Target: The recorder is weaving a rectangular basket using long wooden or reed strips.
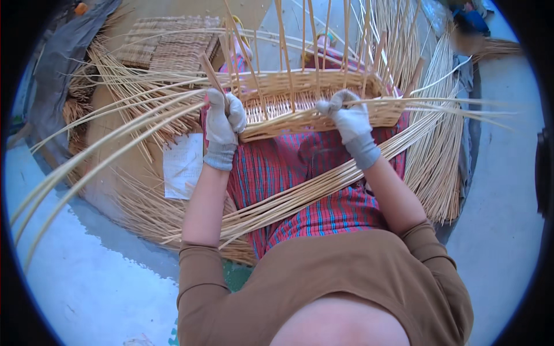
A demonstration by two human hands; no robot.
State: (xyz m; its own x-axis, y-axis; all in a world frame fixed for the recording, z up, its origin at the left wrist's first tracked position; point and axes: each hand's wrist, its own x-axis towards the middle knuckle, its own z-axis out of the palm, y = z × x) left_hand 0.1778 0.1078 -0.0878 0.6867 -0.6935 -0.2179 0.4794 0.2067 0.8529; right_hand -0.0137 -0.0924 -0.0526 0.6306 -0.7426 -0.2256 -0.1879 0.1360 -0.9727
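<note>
A shallow rectangular wicker basket [274, 126], partly woven, rests across my lap, with upright stakes rising from its sides. My left hand [224, 124], in a whitish knit glove, is closed at the basket's near left corner; long weaving canes [101, 147] sweep out leftward from it. Fingers pinched, my gloved right hand [348, 117] grips a weaving cane along the near wall, right of the middle. More canes [450, 104] stick out past the right end. Flat wooden pieces [212, 72] stand up at the corners.
A bundle of loose canes [306, 193] lies slantwise over my checked red cloth [271, 158]. Thick cane bundles [433, 173] lie at the right, others [156, 109] at the left. Flat woven panels [179, 46] lie at the far left. A white paper sheet [183, 164] is by my left forearm.
</note>
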